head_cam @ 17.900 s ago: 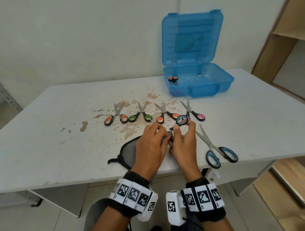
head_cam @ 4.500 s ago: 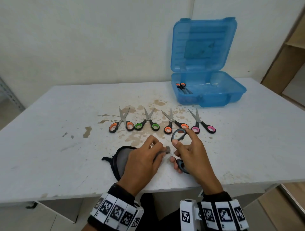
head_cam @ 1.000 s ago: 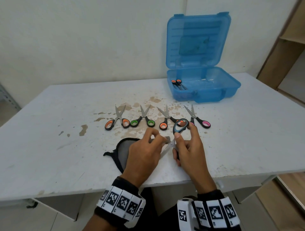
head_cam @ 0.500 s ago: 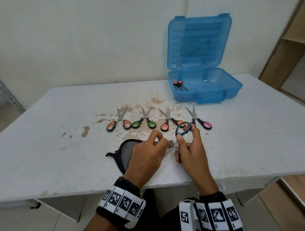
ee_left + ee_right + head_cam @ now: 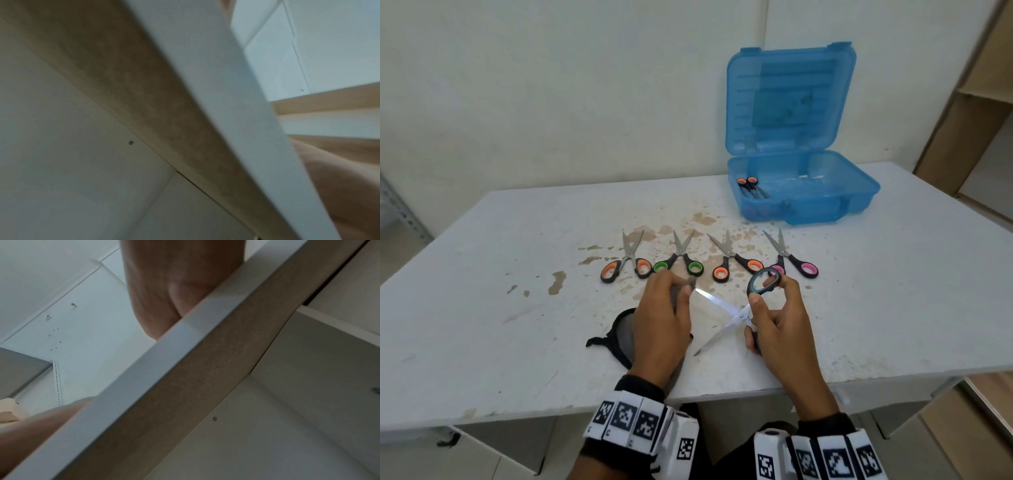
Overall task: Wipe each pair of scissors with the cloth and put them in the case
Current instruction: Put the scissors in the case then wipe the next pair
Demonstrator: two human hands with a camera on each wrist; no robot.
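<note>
Nearest, black-and-white square code markers on both wristbands [image 5: 631, 420]; patterns only, no readable words. Both wrist views show just the worktop's edge and underside, with part of a forearm or hand. Left hand [image 5: 664, 322] pinches a fold of grey cloth [image 5: 624, 334] at the tip of the upper blade; the rest of the cloth lies under that hand on the worktop [image 5: 482, 308]. Right hand [image 5: 779, 322] grips the large blue-handled scissors [image 5: 736, 313], fingers curled round the upper loop, blades spread wide, lower blade pointing toward the near edge. Step in hand, by my judgement: wiping the upper blade. To do it well: run the cloth from the pivot outward, cloth between the fingers and the cutting edge, handle hand steady so the blades do not snap together; then do the lower blade and close them before carrying. Beyond the hands, four small scissors in a row, blades pointing away: orange [image 5: 625, 263], green [image 5: 681, 262], orange [image 5: 732, 262], pink [image 5: 789, 258], all unwiped as I read it. Far right, the open blue case [image 5: 859, 192] holds one orange-handled pair [image 5: 751, 186]. Its lid shows a faint rectangular panel, nothing legible. No brand visible anywhere.
</note>
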